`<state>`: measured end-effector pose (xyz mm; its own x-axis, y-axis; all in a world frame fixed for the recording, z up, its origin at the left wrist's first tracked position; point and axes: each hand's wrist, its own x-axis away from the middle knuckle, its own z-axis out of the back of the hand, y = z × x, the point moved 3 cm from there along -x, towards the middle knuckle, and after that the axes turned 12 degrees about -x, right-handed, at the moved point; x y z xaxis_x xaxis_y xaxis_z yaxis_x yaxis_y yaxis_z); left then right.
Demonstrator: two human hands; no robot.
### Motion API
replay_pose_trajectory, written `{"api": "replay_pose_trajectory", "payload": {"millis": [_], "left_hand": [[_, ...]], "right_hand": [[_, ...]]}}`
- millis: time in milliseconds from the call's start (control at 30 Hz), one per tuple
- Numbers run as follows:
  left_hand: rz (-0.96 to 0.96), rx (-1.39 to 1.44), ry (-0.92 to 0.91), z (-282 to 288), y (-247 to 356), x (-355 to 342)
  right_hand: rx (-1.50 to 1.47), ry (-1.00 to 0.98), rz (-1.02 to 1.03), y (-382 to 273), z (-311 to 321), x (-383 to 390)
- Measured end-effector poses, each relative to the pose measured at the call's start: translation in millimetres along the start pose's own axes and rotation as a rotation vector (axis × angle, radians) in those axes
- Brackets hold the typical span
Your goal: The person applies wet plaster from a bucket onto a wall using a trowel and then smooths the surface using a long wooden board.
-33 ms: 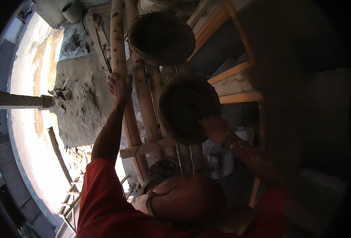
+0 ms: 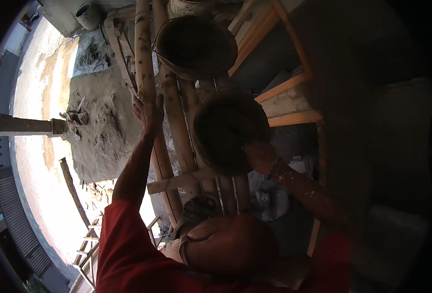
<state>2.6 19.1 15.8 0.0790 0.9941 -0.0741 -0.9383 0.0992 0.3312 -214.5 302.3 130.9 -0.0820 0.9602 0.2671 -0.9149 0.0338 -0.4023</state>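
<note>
My left hand (image 2: 148, 115) is wrapped over a thick bamboo pole (image 2: 144, 53), thumb on its right side and fingers on its left. My right hand (image 2: 261, 157) reaches over the near right rim of a dark round bucket (image 2: 228, 110). Its fingers are lost in shadow inside, so whether they hold anything is hidden. Pale splashes dot the right forearm. A second dark bucket (image 2: 196, 46), with a thin wire handle at its left side, stands just beyond the first. Both buckets rest on the poles and planks of a platform.
A short wooden crosspiece (image 2: 177, 181) lies over the platform poles near my foot (image 2: 199, 207). Orange-brown wooden frames (image 2: 294, 118) stand at the right. Below left, a grey heap (image 2: 99, 127) lies beside bright ground. A pail (image 2: 89, 17) sits at the far left.
My right hand has shifted very slightly at the bucket and looks less blurred. The left hand stays on the pole, and the whole view has moved a little.
</note>
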Motion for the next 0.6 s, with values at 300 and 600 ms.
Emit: {"api": "replay_pose_trajectory", "payload": {"millis": [300,600], "left_hand": [[0.093,1.187,-1.013,60.9,47.1,202.2],[0.351,1.140,-0.981,45.8,61.2,194.4]], "right_hand": [[0.254,0.092,-0.107,-33.2,98.8,39.5],[0.281,0.003,-0.089,-3.6,57.2,-47.8]]}}
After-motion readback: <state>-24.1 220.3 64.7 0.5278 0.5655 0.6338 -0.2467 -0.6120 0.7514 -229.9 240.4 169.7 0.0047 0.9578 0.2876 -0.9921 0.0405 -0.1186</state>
